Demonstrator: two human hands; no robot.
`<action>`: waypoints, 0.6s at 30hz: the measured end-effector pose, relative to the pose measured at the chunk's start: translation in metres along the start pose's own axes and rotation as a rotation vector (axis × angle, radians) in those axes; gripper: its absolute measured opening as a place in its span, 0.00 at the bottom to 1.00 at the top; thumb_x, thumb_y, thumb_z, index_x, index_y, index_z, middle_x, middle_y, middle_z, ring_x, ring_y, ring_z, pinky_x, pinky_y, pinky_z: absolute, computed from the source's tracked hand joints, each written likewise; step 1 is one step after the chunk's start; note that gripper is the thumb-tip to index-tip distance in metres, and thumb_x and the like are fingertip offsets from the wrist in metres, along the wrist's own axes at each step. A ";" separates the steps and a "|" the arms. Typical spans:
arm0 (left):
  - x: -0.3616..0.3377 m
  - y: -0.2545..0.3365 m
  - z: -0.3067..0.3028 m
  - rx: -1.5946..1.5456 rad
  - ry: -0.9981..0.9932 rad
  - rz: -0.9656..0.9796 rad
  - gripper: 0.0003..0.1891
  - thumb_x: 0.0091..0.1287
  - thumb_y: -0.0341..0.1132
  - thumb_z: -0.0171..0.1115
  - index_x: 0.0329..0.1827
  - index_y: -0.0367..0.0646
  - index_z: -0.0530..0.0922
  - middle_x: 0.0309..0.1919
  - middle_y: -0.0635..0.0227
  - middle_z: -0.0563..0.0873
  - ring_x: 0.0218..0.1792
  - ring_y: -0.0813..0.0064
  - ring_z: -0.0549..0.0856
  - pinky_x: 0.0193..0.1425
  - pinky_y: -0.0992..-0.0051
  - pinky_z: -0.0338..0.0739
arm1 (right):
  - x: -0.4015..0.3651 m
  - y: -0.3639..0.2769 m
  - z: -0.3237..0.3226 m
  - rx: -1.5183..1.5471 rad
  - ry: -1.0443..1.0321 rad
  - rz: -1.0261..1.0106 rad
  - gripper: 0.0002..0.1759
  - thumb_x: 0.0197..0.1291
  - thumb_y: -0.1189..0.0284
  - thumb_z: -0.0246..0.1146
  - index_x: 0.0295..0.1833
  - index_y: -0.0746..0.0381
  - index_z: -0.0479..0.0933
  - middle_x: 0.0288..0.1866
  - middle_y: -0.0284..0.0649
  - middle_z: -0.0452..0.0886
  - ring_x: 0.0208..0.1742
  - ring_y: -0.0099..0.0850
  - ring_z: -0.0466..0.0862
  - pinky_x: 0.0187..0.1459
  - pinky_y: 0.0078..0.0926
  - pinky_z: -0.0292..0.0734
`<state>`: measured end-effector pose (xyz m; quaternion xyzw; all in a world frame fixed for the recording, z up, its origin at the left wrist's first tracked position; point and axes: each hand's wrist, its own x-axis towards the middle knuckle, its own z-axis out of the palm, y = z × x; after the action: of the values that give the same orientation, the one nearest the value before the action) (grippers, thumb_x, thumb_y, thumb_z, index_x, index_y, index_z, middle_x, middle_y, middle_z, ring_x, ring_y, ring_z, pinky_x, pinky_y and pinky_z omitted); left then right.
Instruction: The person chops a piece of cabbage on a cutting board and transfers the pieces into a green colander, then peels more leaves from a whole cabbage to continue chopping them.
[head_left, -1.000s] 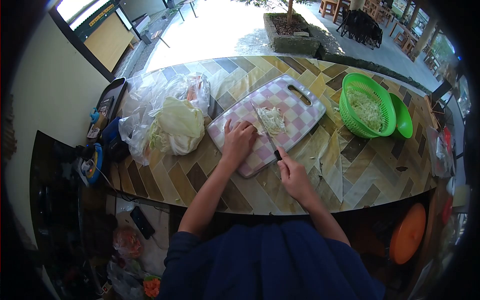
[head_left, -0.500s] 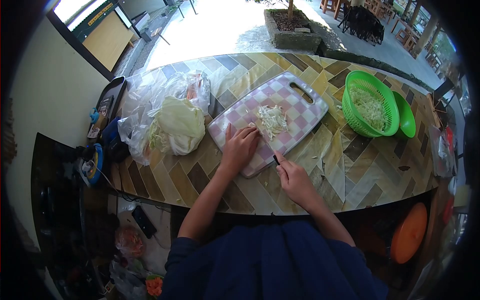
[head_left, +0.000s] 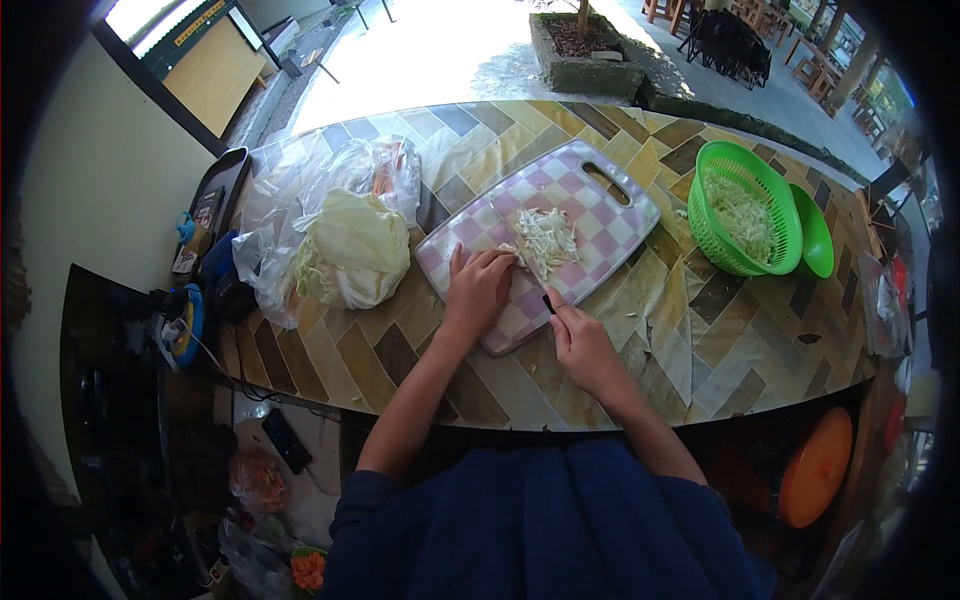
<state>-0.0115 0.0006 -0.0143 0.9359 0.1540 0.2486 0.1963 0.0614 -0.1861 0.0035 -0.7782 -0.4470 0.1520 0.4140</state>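
Note:
My left hand (head_left: 480, 290) rests on the pink-and-white checked cutting board (head_left: 605, 240), fingers bent and pressed on a small piece of cabbage mostly hidden beneath them. In my right hand (head_left: 585, 348) is a knife (head_left: 549, 303), gripped by its black handle. Its thin blade points away from me across the board, close beside my left fingertips. A small heap of shredded cabbage (head_left: 548, 240) lies just right of the blade. Left of the board sits a large pale cabbage (head_left: 355, 250), partly on clear plastic bags (head_left: 270, 265).
A green basket (head_left: 708, 225) of shredded cabbage stands at the right, with a green bowl (head_left: 818, 235) beside it. A dark tray (head_left: 215, 195) and a blue tape-like roll (head_left: 188, 325) are at the left edge. Below are a phone (head_left: 287, 441) and an orange lid (head_left: 817, 467).
My right hand and the knife have shifted slightly up and left, toward my left fingers. My left hand has barely moved.

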 end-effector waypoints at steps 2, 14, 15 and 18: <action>0.005 0.000 -0.001 0.001 -0.016 -0.027 0.09 0.66 0.33 0.60 0.47 0.46 0.82 0.47 0.70 0.86 0.53 0.67 0.82 0.74 0.47 0.55 | -0.005 0.004 -0.004 0.059 0.035 0.000 0.25 0.69 0.72 0.53 0.71 0.61 0.66 0.40 0.59 0.80 0.42 0.56 0.80 0.44 0.47 0.74; -0.007 0.002 0.001 0.014 0.014 0.063 0.09 0.67 0.37 0.61 0.46 0.45 0.83 0.50 0.68 0.86 0.57 0.70 0.82 0.75 0.45 0.52 | -0.020 -0.011 -0.004 0.065 0.007 0.009 0.25 0.69 0.73 0.53 0.72 0.61 0.65 0.40 0.59 0.79 0.42 0.57 0.80 0.44 0.47 0.74; -0.006 0.002 0.000 0.012 0.010 0.060 0.10 0.67 0.37 0.61 0.46 0.45 0.83 0.50 0.68 0.86 0.57 0.70 0.81 0.75 0.45 0.51 | -0.020 -0.011 -0.003 0.032 0.011 -0.008 0.26 0.69 0.73 0.53 0.72 0.61 0.65 0.40 0.59 0.79 0.41 0.57 0.80 0.44 0.47 0.74; -0.006 0.002 -0.002 -0.002 -0.001 0.055 0.10 0.67 0.36 0.61 0.47 0.44 0.83 0.50 0.68 0.86 0.57 0.69 0.81 0.75 0.45 0.51 | -0.019 -0.015 -0.003 -0.011 -0.022 0.009 0.26 0.70 0.72 0.53 0.73 0.59 0.64 0.39 0.58 0.79 0.41 0.57 0.80 0.44 0.48 0.75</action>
<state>-0.0169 -0.0033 -0.0146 0.9397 0.1278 0.2536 0.1906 0.0444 -0.1998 0.0142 -0.7808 -0.4489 0.1597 0.4041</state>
